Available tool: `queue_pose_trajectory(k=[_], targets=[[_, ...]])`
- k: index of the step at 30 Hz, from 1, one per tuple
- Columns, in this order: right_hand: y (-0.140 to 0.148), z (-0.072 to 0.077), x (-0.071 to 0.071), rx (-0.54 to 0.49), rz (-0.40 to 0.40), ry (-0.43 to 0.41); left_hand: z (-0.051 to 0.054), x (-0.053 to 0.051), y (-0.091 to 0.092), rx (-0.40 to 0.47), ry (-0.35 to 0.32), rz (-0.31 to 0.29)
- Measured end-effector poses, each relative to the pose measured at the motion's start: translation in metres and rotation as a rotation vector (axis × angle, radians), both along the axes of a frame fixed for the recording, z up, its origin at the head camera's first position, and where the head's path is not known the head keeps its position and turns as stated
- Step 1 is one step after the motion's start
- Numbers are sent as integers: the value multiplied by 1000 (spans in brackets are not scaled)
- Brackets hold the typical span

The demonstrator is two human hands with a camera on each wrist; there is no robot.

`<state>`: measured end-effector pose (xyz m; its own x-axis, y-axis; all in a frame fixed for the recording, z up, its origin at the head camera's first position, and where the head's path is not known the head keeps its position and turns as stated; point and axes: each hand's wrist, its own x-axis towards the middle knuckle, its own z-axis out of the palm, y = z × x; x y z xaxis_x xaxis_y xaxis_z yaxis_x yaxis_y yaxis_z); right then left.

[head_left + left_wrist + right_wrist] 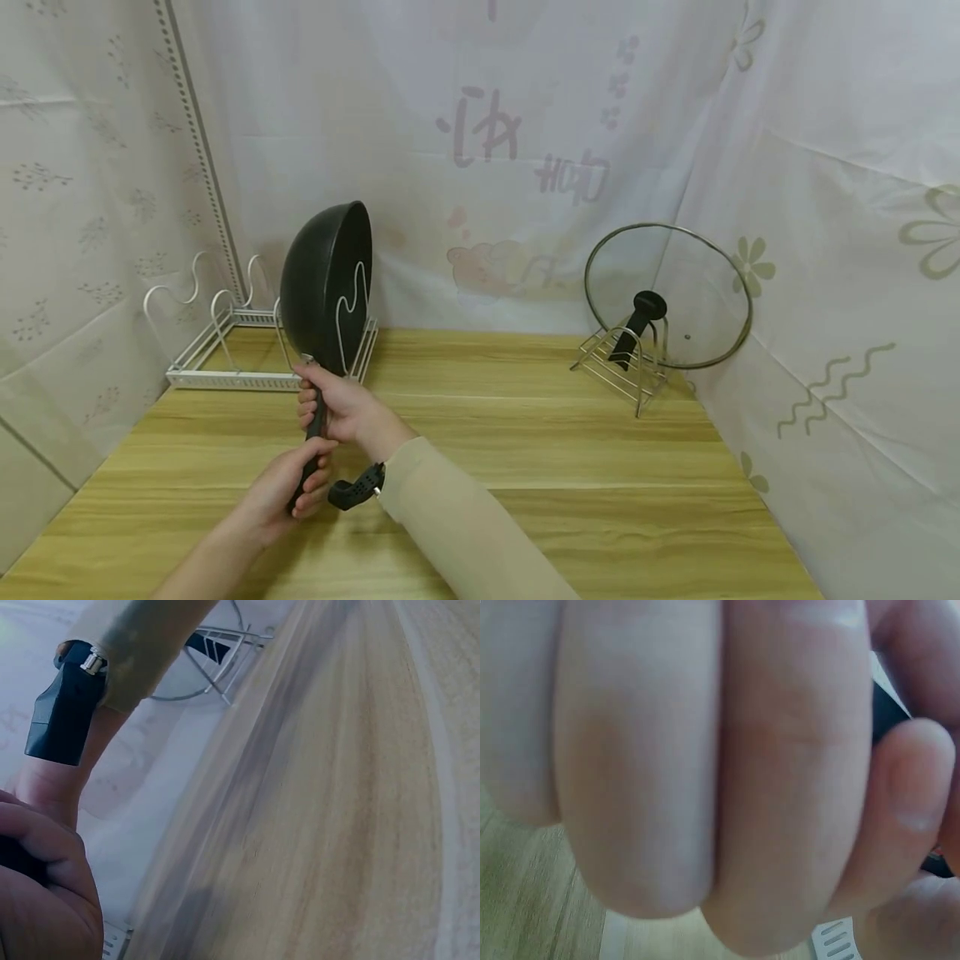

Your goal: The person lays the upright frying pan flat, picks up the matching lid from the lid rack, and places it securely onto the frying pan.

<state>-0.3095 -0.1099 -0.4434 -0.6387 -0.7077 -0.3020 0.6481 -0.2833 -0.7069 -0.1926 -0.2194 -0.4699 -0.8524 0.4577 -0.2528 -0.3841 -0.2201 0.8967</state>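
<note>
Patterned cloth [337, 150] behind our wood table [487, 467] | head: our right hand [347, 406] grips the pan [309, 283] high on its handle [312, 427], our left hand [287, 485] grips lower; pan upright in the rack [236, 381], lid [650, 305] on a stand [600, 371] at right | left wrist: our fingers curl round the handle | right wrist: fingers fill the view, rack's edge low

Right-wrist view close on fingers [637, 772]
</note>
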Motion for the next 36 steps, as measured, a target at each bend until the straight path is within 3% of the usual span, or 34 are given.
queue_pose_trajectory(k=[11,15,26,36], targets=[[0,-1,-1,10,0,23,0,2,14,-288,40,238],[-1,-3,-2,18,-5,29,-1,2,17,-344,56,306],[-2,-5,-3,29,-11,43,-1,3,21,-428,67,353],[-3,-4,-3,39,-13,43,0,3,22,-441,74,372]])
